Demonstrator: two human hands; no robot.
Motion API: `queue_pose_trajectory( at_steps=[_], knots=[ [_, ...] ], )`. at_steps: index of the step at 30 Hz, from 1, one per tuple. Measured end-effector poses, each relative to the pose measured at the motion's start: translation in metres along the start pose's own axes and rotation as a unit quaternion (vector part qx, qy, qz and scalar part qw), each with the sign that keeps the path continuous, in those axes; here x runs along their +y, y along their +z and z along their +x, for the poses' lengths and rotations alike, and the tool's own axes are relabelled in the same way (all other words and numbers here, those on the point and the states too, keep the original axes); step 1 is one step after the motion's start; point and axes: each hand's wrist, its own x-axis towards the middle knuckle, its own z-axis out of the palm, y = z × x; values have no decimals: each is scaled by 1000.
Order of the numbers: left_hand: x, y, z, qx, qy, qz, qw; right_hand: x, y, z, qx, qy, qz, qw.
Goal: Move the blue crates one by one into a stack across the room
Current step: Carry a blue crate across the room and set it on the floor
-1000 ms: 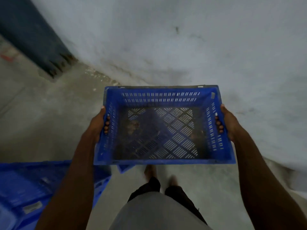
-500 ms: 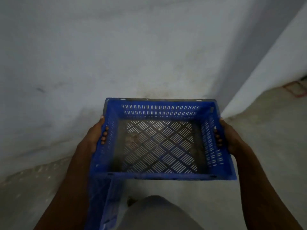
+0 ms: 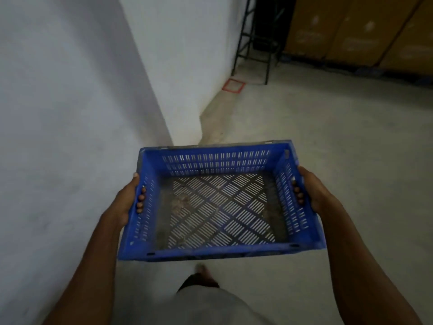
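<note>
Head view, crate: the blue crate (image 3: 220, 202) is carried empty, level, in front of the body, above the floor (image 3: 339, 137).
Head view, hands: the left hand (image 3: 127, 202) and right hand (image 3: 312, 191) are each curled through a side handle slot.
Handling: stiff plastic, judged light; the side slots are the hold.

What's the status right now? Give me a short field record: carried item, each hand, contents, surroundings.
carried item: blue crate, held off the floor in front of the body
left hand: grip on the left wall, fingertips through the handle slot
right hand: grip on the right wall, fingertips inside
contents: none, only grime on the slotted bottom
surroundings: white wall to the left, red floor square and black metal frame ahead
</note>
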Motion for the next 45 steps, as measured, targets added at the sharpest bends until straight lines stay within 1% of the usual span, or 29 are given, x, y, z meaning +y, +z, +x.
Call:
queue_pose_trajectory(
  at_steps=[5, 10, 15, 17, 19, 21, 24, 29, 34, 37, 40, 45],
  knots=[
    [66, 155, 70, -102, 0, 63, 993, 3, -125, 42, 70, 31, 66, 995],
    [130, 320, 141, -171, 12, 114, 979, -14, -235, 100, 132, 52, 117, 983],
    [195, 484, 197, -233, 2, 143, 962, -48, -344, 153, 182, 63, 169, 967],
    [226, 550, 211, -251, 13, 168, 953, -62, -385, 168, 209, 71, 185, 958],
    [254, 621, 223, -278, 18, 190, 941, -74, -431, 186, 222, 69, 206, 951],
    [277, 675, 236, -289, 24, 197, 936, -86, -464, 203, 236, 64, 224, 944],
    [307, 779, 259, -309, 30, 209, 927, -102, -537, 251, 243, 67, 238, 938],
    [349, 930, 290, -302, 34, 196, 932, -152, -663, 343, 241, 58, 229, 941],
    [390, 1056, 308, -276, 23, 163, 947, -225, -790, 431, 231, 44, 198, 952],
    [418, 1125, 321, -255, 21, 147, 955, -272, -854, 481, 234, 43, 176, 955],
    [449, 1198, 350, -242, 23, 122, 962, -311, -917, 546, 227, 42, 175, 957],
    [507, 1323, 421, -238, 31, 130, 962, -383, -1005, 665, 216, 33, 157, 963]
  ],
)
